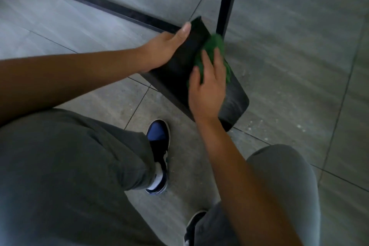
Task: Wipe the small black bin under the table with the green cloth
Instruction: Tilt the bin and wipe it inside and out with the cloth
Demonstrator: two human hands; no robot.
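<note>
While left hand [163, 50] steadies one black bin [179, 66], right hand [207, 90] presses one green cloth [213, 46]

Both bare forearms reach forward and down from a crouch, knees bent to either side in grey trousers. The left hand [163, 50] lies stretched along the side of the black bin [179, 70], thumb laid straight along its upper edge — the other fingers are hidden behind it. The right hand [207, 90] lies palm-down, fingers spread and slightly bent, pressing the green cloth [213, 44] against the bin's face — wrist straight, elbow toward the right knee.
</note>
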